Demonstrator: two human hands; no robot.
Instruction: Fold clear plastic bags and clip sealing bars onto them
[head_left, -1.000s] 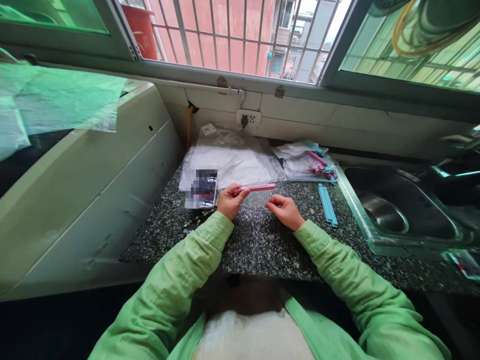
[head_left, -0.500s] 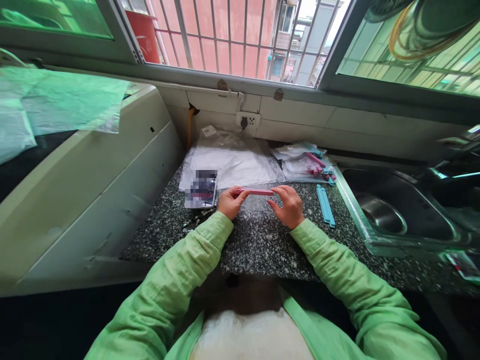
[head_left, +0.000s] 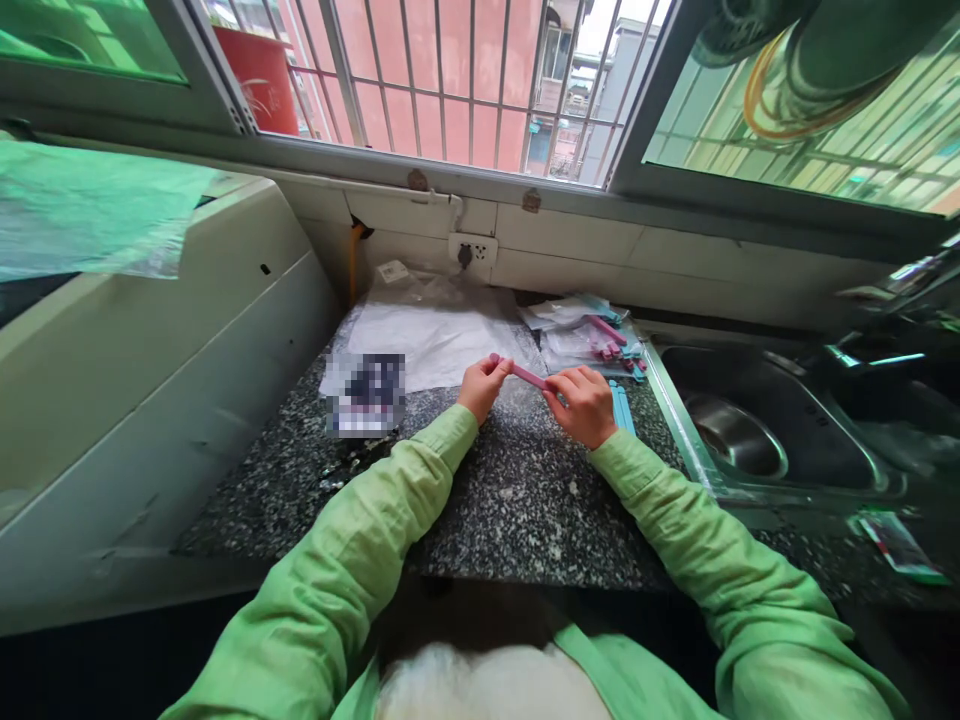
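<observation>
A slim pink bag clip (head_left: 529, 376) is held above the dark speckled counter, slanting down to the right. Its left end is pinched between the thumb and fingers of my left hand (head_left: 481, 390). My right hand (head_left: 586, 408) grips the other end, fingers curled over it. Partly hidden behind the right hand lie light-blue clips (head_left: 622, 406) of the same long shape. Beyond the hands, clear packets of pink and blue clips (head_left: 600, 342) rest on the counter, beside a flat translucent plastic bag (head_left: 431, 325).
A pixelated, phone-sized object (head_left: 367, 395) lies left of my hands. To the right is a steel sink, its metal rim (head_left: 686, 440) bordering the counter. A large pale appliance (head_left: 240, 310) stands at the left. A wall socket (head_left: 480, 250) sits below the barred window.
My right hand has closed on the clip's right end, where its fingers were spread before. The clip has tilted from level to slanting. The view has turned slightly right.
</observation>
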